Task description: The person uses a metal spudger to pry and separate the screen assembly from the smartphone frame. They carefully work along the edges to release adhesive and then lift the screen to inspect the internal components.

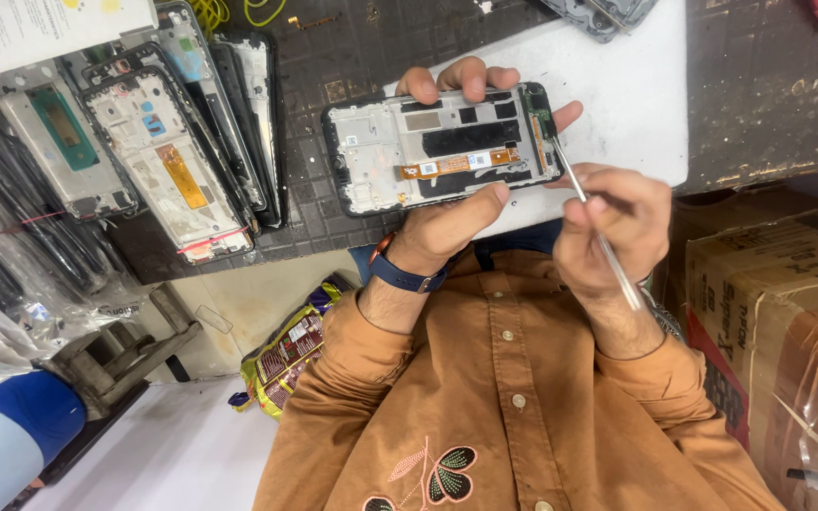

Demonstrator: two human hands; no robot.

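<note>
Dark, scuffed workbench filled the upper part of the head view, with a white mat lying on it near its front edge. Over that mat the left hand gripped an opened phone frame, thumb pressed along the frame's near long edge and fingertips curled over the far edge, so the bare inner side with its orange flex cable faced up. At the frame's right end the right hand was closed in a pinch around a thin metal pry tool, whose tip touched the frame's right short edge while the shaft ran back over the knuckles toward the wrist. A blue watch strap circled the left wrist, and both arms wore a brown buttoned shirt.

Toward the bench's left end a stack of other phone frames leaned against each other, overlapping. Below the bench's front edge lay a yellow snack packet, and a taped cardboard box stood off the bench's right corner. Yellow wire showed at the far edge
</note>
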